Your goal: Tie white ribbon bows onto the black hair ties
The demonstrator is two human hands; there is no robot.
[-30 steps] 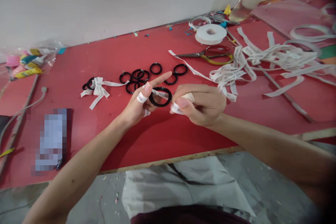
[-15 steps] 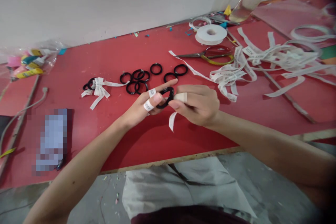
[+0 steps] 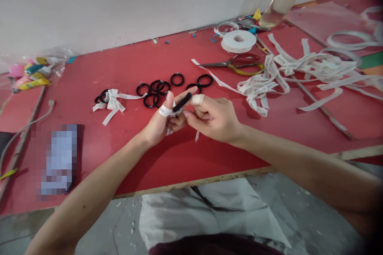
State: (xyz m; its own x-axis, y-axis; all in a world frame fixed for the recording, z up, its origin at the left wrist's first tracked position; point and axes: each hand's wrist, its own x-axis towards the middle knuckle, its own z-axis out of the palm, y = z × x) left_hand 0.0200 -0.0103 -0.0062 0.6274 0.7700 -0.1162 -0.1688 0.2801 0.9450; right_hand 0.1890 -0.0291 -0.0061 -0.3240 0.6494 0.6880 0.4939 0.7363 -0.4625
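Note:
A black hair tie [image 3: 182, 102] is held between my hands above the red table, seen nearly edge-on. White printed ribbon [image 3: 165, 110] is looped round the thumb of my left hand [image 3: 161, 125], whose index finger stretches behind the tie while the other fingers curl in. My right hand [image 3: 217, 119] is closed, its thumb and index fingertips at the tie's right side; pale tape wraps that index finger. A short ribbon end hangs below the hands. Just beyond lie several loose black hair ties [image 3: 177, 79]. To the left is a hair tie with a ribbon bow [image 3: 113, 101].
Scissors [image 3: 236, 65] with red and yellow handles lie behind my right hand, near a white ribbon spool [image 3: 238, 41]. Tangled printed ribbon [image 3: 269, 83] spreads to the right. A phone-like, blurred-out object [image 3: 61, 159] is at left. Bagged colourful items [image 3: 34, 72] sit far left.
The hair tie has turned from showing its open ring to nearly edge-on. My left thumb has lifted upright, and my right hand has shifted slightly left.

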